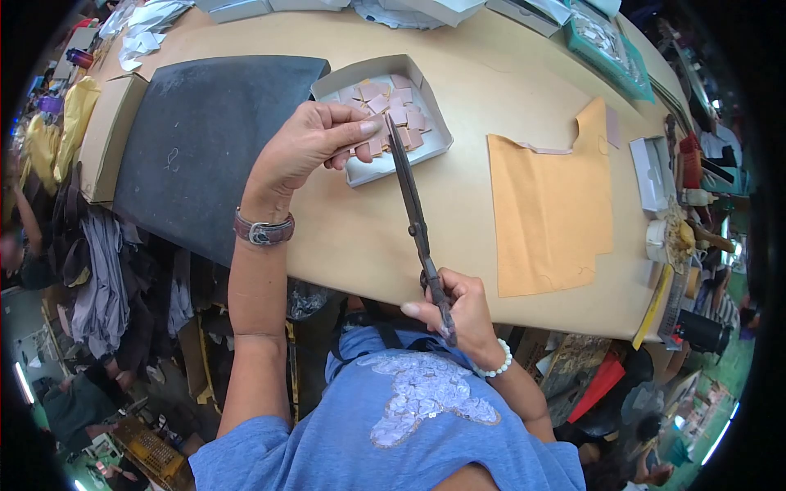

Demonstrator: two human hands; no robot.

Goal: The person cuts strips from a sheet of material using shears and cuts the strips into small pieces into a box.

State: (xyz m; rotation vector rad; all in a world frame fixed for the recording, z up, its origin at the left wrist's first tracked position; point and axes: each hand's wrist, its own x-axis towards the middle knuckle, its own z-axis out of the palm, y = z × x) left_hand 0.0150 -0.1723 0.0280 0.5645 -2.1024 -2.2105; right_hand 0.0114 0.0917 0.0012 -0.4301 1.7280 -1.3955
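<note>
My right hand (pixel 463 313) grips the handles of dark scissors (pixel 415 217), whose long blades point away from me over a shallow white box (pixel 439 141). My left hand (pixel 315 139), above the box's near left side, pinches a small pinkish-tan piece (pixel 382 124) between thumb and fingers. That piece lies right at the blade tips, and my fingers partly cover it. Whether the blades touch it I cannot tell. Several similar small square pieces (pixel 399 96) lie loosely heaped in the box.
A black mat (pixel 213 147) lies left of the box. To the right is an orange-yellow sheet (pixel 550 217) with a cut-out edge. A green basket (pixel 610 51) stands at the back right; a small white box (pixel 652 173), brushes and tools line the right edge. A cardboard box (pixel 108 139) stands far left.
</note>
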